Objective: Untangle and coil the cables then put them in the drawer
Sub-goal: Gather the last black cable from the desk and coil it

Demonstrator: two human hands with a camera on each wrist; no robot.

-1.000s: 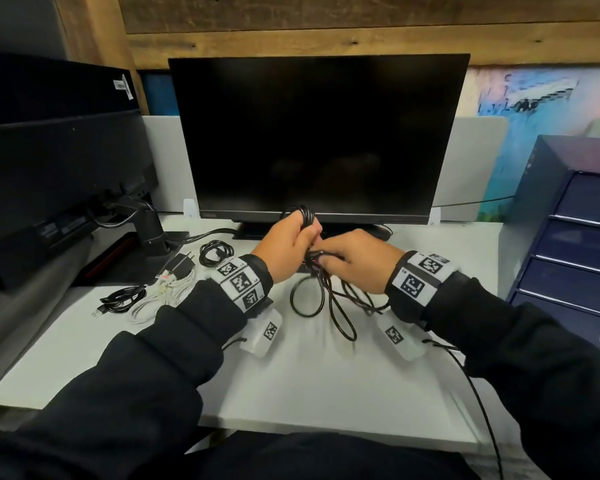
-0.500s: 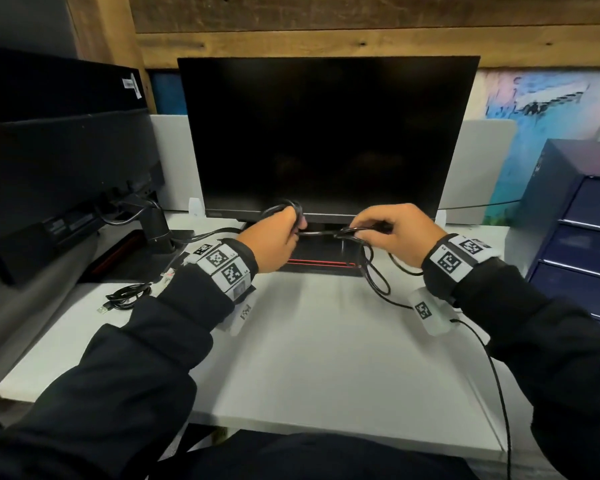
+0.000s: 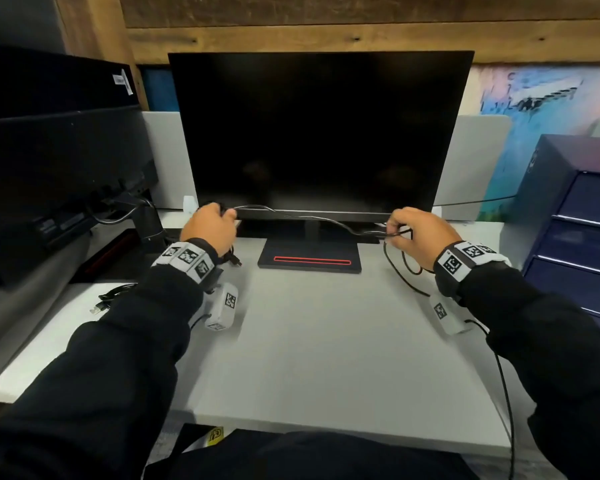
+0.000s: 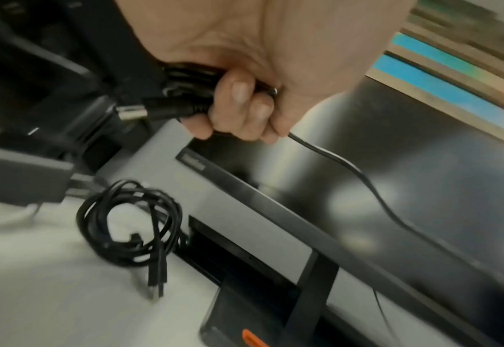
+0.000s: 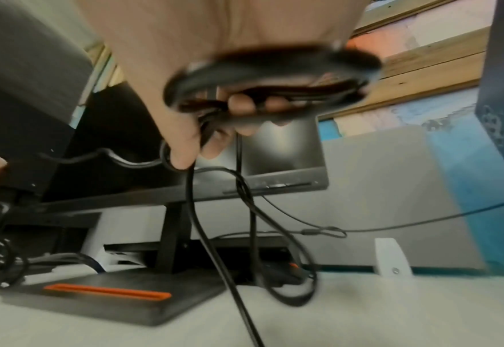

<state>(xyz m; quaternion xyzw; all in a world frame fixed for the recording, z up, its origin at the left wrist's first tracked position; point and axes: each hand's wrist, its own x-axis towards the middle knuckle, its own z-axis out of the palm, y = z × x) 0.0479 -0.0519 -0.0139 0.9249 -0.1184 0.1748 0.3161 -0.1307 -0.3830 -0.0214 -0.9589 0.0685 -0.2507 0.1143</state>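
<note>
Nearest you, the white desk [image 3: 319, 358] runs bare between your 2 dark sleeves, with a thin black wire trailing off its right front edge. Further in, your left hand [image 3: 210, 227] and right hand [image 3: 418, 233] hang above the desk, well apart, with the black cable [image 3: 305, 216] stretched between them in front of the monitor's lower edge. Your left fingers [image 4: 238, 110] are curled tight round a gathered bunch of that cable, 1 plug sticking out of the fist. Your right fingers [image 5: 245, 105] are curled round another bunch, and slack loops hang from that hand down to the desk. Past your left sleeve a coiled black cable [image 3: 113, 293] lies on the desk, and a second coil [image 4: 132, 223] lies beside the monitor's stand. Behind your hands is the black stand base [image 3: 310, 259] with its red stripe, then the dark monitor [image 3: 321, 133]. A second dark screen [image 3: 59, 161] stands at far left, a blue drawer unit [image 3: 586, 216] at far right with its drawers closed, and wood planks and a painted wall behind.

Against 0.5 s ago, your hands have drawn much further apart, so the span between them is longer. 1.0 s ago they were together over the tangle.
</note>
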